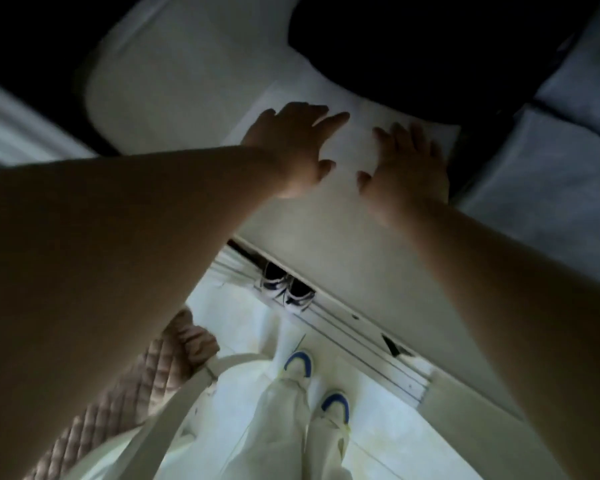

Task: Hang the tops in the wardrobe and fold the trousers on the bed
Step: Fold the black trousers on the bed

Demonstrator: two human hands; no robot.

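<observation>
A: Both arms reach forward over the bed (343, 258). The left hand (291, 147) and the right hand (406, 161) lie flat, fingers straight, gripping nothing, pressing on pale fabric.

B: Is that the trousers?

A: Probably. The pale garment (354, 133) under both palms looks like a folded panel, white to cream, smooth, with a straight edge running ahead of the left hand's fingertips. The light is dim and the frame soft, so it could be trousers or a top; no waistband or leg is plain to see.

B: Where does it lie?

A: On the bed, directly beneath and between the two hands. Beyond the right hand's fingers sits a dark shape (430, 46), too black to name.

B: How to do this step well?

A: It looks like smoothing a fold. My judgement: keep both palms flat, sweep outward from the gap between the hands toward the edges, and square the far edge before the next fold, so no crease is trapped.

B: Anything else?

A: Below the wrists, a pair of dark shoes (286, 289) sits under the bed's edge, on the floor.
</observation>
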